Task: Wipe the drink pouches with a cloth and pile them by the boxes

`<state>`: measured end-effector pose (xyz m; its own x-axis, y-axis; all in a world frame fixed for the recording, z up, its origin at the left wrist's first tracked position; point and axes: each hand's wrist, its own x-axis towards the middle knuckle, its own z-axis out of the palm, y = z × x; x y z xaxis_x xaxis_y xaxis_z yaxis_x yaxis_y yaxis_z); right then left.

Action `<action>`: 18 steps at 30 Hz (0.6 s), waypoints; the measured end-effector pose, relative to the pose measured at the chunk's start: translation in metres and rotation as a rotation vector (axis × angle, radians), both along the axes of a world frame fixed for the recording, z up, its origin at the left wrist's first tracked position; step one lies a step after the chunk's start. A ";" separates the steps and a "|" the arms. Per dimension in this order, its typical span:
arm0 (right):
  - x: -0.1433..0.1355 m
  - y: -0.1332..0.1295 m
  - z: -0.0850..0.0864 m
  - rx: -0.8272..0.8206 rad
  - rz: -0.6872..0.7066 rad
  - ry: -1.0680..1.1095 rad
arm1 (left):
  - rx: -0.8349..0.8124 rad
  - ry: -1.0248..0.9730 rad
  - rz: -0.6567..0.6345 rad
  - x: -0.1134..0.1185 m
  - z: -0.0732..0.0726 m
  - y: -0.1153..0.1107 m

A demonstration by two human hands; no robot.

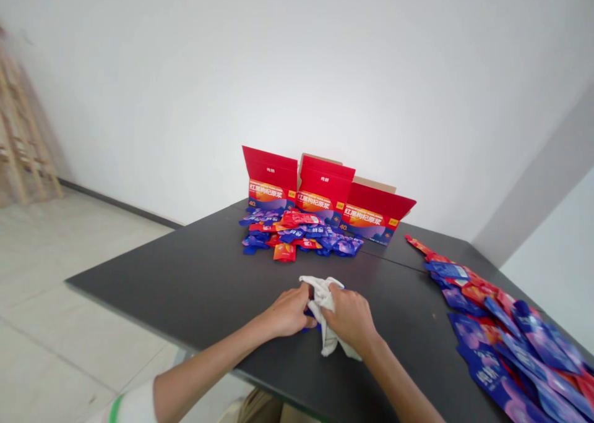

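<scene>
Near the table's front edge, my right hand (351, 315) is closed on a crumpled white cloth (328, 336). My left hand (291, 311) is beside it, fingers curled round a blue packet (312, 315) that is mostly hidden by the hands and the cloth. The cloth lies against the packet and hangs down toward the tabletop. Beyond my hands, a pile of red and blue packets (297, 232) lies before three upright red and blue boxes (320, 194) with raised red flaps.
A long heap of red and blue packets (505, 342) covers the right side of the dark table (195, 274). A white wall (185, 89) stands behind the table. Wooden poles (18, 132) lean at the far left.
</scene>
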<state>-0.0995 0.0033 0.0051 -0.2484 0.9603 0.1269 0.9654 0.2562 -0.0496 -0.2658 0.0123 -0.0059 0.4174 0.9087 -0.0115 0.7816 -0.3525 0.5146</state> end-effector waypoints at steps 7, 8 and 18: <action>-0.004 0.003 -0.003 0.026 0.004 -0.023 | -0.004 -0.024 -0.061 -0.002 0.003 0.001; -0.004 0.003 -0.002 0.030 0.062 -0.035 | -0.002 -0.032 -0.072 -0.002 0.002 0.001; 0.007 0.011 0.000 -0.010 0.107 -0.067 | -0.053 -0.106 -0.062 -0.002 -0.007 0.004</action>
<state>-0.0924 0.0140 0.0048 -0.3569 0.9291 0.0968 0.9338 0.3576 0.0106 -0.2676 0.0159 -0.0127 0.4745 0.8802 -0.0116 0.6993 -0.3690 0.6122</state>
